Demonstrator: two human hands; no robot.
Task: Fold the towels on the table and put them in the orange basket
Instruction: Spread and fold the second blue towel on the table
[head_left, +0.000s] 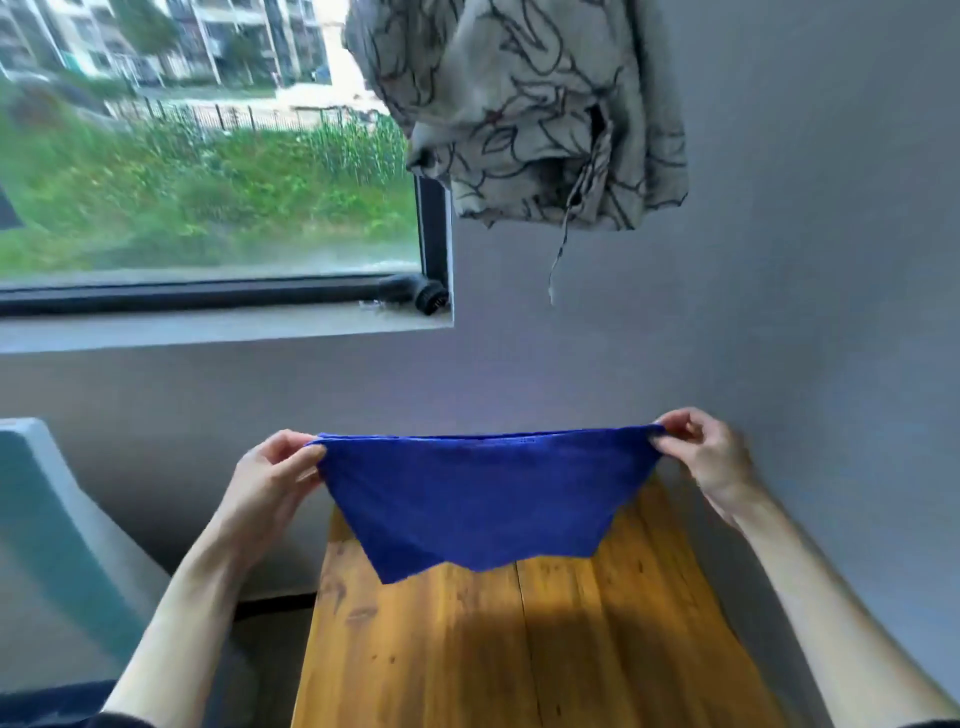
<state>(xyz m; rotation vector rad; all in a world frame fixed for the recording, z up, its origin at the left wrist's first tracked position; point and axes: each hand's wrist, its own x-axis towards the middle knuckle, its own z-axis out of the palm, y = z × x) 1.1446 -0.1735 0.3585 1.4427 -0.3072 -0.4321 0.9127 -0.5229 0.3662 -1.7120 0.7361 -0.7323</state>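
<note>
A blue towel (478, 499) hangs in the air above the far end of the wooden table (519, 649), stretched level along its top edge. My left hand (270, 478) pinches the towel's top left corner. My right hand (701, 452) pinches the top right corner. The towel looks doubled over, and its lower edge dangles just above the tabletop. No orange basket is in view.
A grey wall stands right behind the table. A patterned curtain (519, 104) hangs bunched above. A window (208, 156) with a sill is at the left, with a dark object (415, 293) on the sill. A teal and white object (52, 519) stands left of the table.
</note>
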